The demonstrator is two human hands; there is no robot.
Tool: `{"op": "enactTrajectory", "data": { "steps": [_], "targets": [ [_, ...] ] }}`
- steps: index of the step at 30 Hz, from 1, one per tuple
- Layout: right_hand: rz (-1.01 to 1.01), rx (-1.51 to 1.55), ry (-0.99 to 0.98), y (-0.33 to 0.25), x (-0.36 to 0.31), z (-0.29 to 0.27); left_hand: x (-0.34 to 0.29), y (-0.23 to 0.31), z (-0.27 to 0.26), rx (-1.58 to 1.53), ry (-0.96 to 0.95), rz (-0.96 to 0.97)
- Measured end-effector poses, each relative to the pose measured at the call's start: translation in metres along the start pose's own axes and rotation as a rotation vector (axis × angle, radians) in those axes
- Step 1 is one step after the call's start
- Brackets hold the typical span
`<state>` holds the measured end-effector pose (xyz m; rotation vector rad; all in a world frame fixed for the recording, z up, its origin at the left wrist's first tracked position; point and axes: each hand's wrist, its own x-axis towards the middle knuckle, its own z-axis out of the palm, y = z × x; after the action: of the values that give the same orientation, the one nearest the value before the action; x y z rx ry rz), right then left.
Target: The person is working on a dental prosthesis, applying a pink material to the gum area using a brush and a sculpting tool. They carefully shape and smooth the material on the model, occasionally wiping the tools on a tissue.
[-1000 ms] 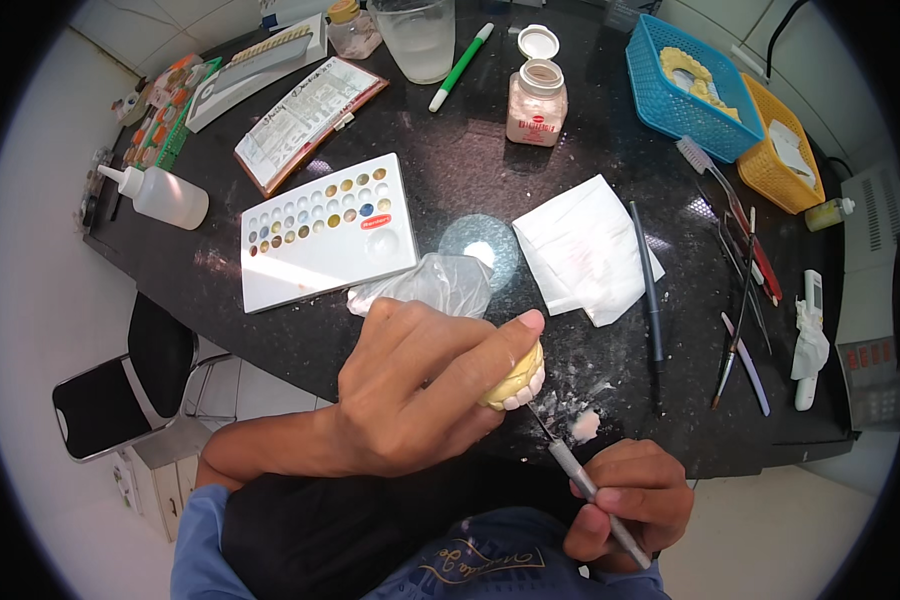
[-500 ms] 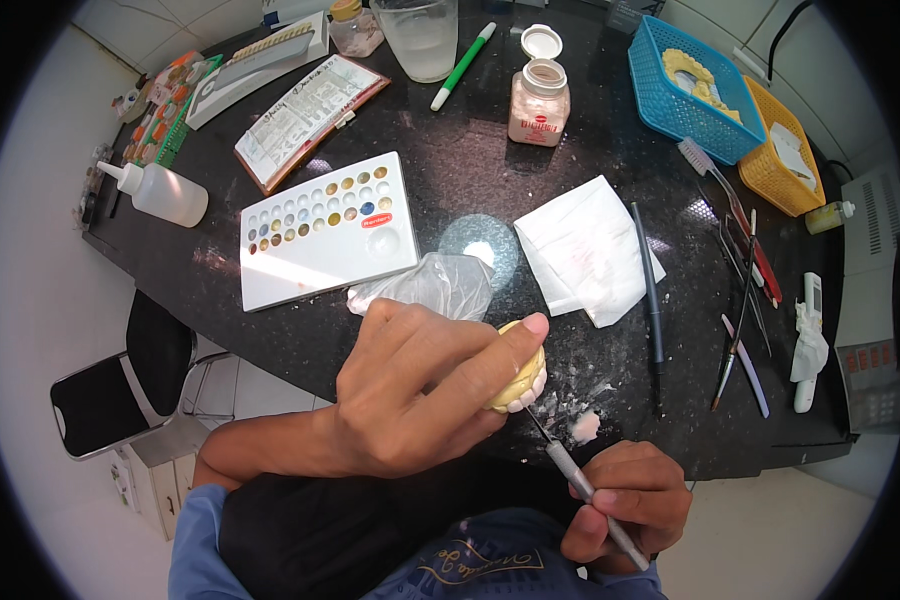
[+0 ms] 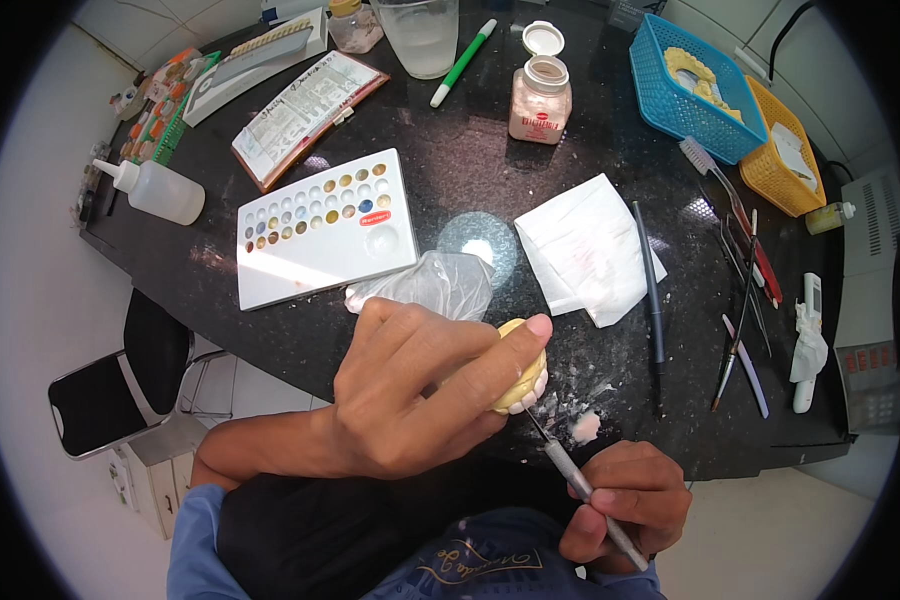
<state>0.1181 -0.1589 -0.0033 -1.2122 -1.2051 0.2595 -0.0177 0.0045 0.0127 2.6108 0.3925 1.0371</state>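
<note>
Closed around a yellow dental cast (image 3: pixel 515 370), my left hand (image 3: pixel 410 390) has its thumb or a finger along the top edge. White tooth shapes line the cast's lower right side; the rest of it is hidden by my fingers. My right hand (image 3: pixel 625 500) grips the knurled metal handle of a thin dental carving tool (image 3: pixel 575 475). Its fine tip meets the row of teeth at the lower edge, though exact contact is too small to tell. A pinkish lump (image 3: pixel 586 427) and white scrapings lie on the dark table just past the tool.
Behind my left hand lie a clear plastic bag (image 3: pixel 430 285) and a white paint palette (image 3: pixel 310 270). A folded tissue (image 3: pixel 585 250) and a dark pen-like tool (image 3: pixel 649 285) are ahead. Brushes and tweezers (image 3: pixel 735 250) lie right, below a blue basket (image 3: pixel 660 100). An open powder jar (image 3: pixel 540 105) stands behind.
Both hands, the cast and the carving tool keep nearly the same places. The view has shifted very slightly; nothing was let go or taken up.
</note>
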Motion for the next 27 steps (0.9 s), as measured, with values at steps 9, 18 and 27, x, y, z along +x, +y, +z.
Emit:
{"op": "enactTrajectory", "data": {
  "steps": [9, 18, 27],
  "targets": [
    [-0.010, -0.019, 0.003, 0.0004, -0.0001, 0.0008, 0.0003, 0.0006, -0.0016, -0.009, -0.016, -0.009],
    [-0.034, -0.024, -0.001, 0.0018, 0.0003, 0.0014, -0.0001, 0.0005, -0.0014, -0.009, -0.012, -0.019],
    [-0.041, 0.017, 0.044, 0.0018, -0.0008, 0.0029, -0.0002, 0.0001, -0.0008, -0.011, -0.004, -0.017]
  ]
}}
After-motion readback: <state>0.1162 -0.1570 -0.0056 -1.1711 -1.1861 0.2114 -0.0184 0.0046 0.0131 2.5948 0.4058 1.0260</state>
